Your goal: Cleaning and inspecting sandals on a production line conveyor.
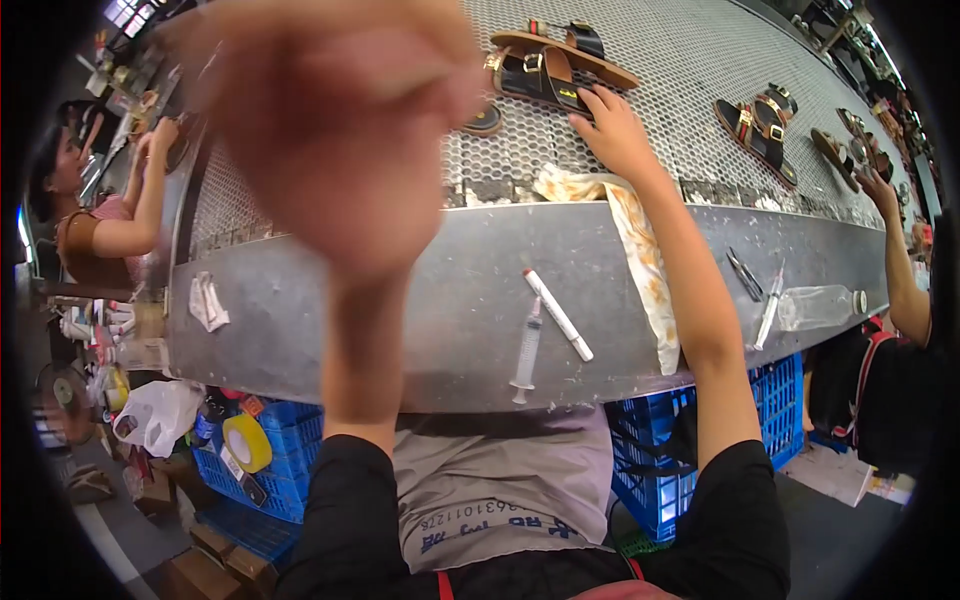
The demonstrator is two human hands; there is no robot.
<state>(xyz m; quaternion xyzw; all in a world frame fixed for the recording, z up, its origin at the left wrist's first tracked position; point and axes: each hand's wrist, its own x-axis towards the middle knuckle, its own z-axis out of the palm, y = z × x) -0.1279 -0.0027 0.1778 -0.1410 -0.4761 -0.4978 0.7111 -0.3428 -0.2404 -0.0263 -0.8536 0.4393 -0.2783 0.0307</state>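
My left hand [340, 130] is raised close to the camera and smeared by motion; its fingers cannot be made out, and it hides part of the mesh belt. My right hand [618, 132] reaches onto the belt with fingers stretched out and apart. Its fingertips touch the toe end of a black strappy sandal [540, 85] with a gold buckle. Behind that one, another sandal [575, 58] lies on its side, showing its tan sole edge. The toe of a further dark sandal [483, 121] peeks out beside my left hand.
On the metal ledge [450, 300] lie a syringe [527, 350], a white marker [558, 315], a stained cloth [645, 260], tweezers [744, 275], another syringe [769, 305] and a clear bottle [815, 308]. More sandals [760, 135] are at right. Co-workers [110, 215] flank me; blue crates [260, 470] stand below.
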